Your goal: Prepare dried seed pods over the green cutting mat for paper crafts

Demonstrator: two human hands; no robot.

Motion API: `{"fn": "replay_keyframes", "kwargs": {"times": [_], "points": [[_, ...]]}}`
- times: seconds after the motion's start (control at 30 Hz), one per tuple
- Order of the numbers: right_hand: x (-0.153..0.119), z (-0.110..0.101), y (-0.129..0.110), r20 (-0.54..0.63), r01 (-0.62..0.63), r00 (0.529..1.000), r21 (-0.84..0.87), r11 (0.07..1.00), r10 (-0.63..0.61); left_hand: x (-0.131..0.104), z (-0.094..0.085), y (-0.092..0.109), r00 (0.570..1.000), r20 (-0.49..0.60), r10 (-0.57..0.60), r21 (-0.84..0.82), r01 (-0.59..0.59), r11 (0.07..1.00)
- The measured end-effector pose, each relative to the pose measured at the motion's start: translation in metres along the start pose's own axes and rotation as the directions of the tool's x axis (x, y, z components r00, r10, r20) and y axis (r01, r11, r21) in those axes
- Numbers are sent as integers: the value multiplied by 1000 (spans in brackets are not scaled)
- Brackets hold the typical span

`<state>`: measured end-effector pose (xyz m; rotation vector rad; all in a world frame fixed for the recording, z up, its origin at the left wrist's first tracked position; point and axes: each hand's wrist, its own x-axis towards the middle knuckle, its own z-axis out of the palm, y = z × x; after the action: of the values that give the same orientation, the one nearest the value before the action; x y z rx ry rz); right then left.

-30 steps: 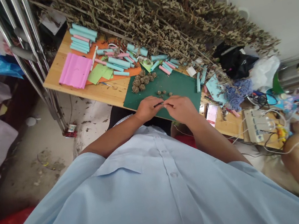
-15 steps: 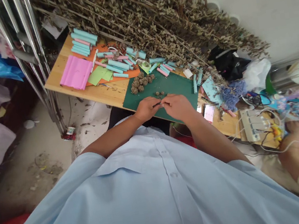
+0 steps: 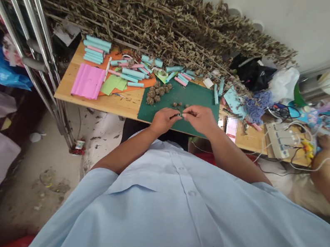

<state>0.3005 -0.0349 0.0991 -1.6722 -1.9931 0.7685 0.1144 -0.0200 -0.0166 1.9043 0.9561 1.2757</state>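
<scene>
Over the near edge of the green mat (image 3: 196, 96), my left hand (image 3: 164, 121) and my right hand (image 3: 199, 119) meet, fingertips pinched close together. A tiny dark and pale thing shows between them, too small to name. On the mat beyond my left hand sits a pile of brown, rough balls (image 3: 155, 93) that look like dried plant matter. A few small brown bits (image 3: 176, 104) lie just past my fingertips.
Blue and pink paper rolls (image 3: 132, 74), a pink sheet (image 3: 87, 81) and green paper (image 3: 111, 84) cover the table's left part. Dried plant stalks (image 3: 148, 25) lie behind. Crutches (image 3: 39, 56) stand left. A phone (image 3: 231, 127) and power strip (image 3: 277, 140) lie right, near another person's arms (image 3: 326, 164).
My right hand has shifted slightly, with its fingers pinched a little apart from the left ones. Another small brown bit shows on the mat by it. The view has moved slightly.
</scene>
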Motion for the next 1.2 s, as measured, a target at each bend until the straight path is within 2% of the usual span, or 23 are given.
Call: {"fn": "replay_keyframes", "kwargs": {"times": [0.17, 0.37, 0.57, 0.77, 0.97, 1.2], "points": [[1, 4, -2, 3, 54, 999, -41, 998, -54, 1, -1, 2, 1000, 19, 4, 17, -4, 1000], [2, 5, -11, 39, 264, 965, -173, 949, -261, 1, -2, 3, 1000, 22, 16, 14, -17, 1000], [2, 4, -9, 78, 331, 943, -266, 905, -322, 1, -1, 0, 998, 48, 31, 29, -32, 999], [5, 4, -11, 103, 342, 940, -281, 897, -326, 1, 0, 0, 999, 32, 21, 5, -21, 1000], [3, -3, -13, 146, 349, 935, -224, 910, -323, 2, -3, 4, 999, 52, 11, -10, -10, 1000], [5, -6, -18, 128, 203, 977, -328, 923, -170, 3, -4, 9, 999, 49, -2, -16, 3, 1000]]}}
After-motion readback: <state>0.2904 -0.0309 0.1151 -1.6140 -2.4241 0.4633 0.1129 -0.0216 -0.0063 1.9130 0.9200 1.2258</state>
